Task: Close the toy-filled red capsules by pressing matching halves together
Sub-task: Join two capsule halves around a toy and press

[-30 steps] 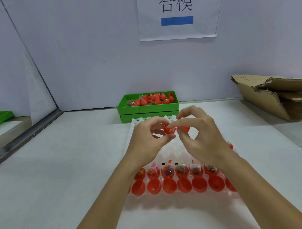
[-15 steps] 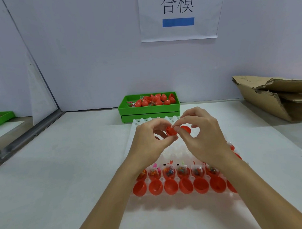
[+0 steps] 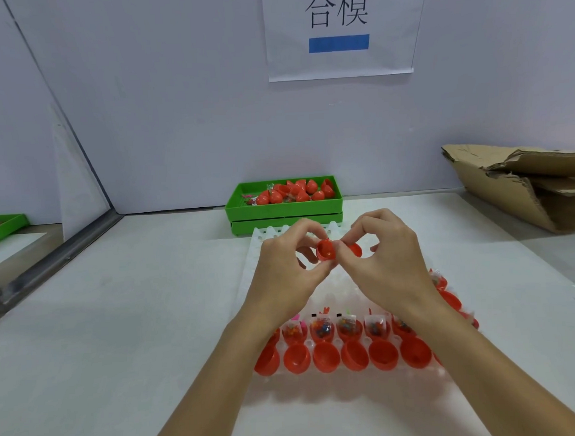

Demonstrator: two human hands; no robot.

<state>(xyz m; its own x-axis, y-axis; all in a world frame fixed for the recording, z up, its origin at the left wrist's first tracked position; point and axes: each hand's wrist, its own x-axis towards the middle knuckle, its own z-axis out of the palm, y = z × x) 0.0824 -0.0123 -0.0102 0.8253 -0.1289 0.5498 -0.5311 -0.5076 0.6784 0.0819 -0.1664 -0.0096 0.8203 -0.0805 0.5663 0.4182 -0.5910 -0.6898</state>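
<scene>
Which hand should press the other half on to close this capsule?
Probably the right hand: it pinches the second red half beside the open half, which the left hand holds with its opening towards the camera.

Single head view — forward and down, close over the white table (image 3: 120,321).

Pale walls (image 3: 164,101), white table (image 3: 120,321), posted paper sign (image 3: 338,33).

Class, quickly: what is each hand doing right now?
Left hand: closed on a red capsule half.
Right hand: closed on the other red half.
</scene>
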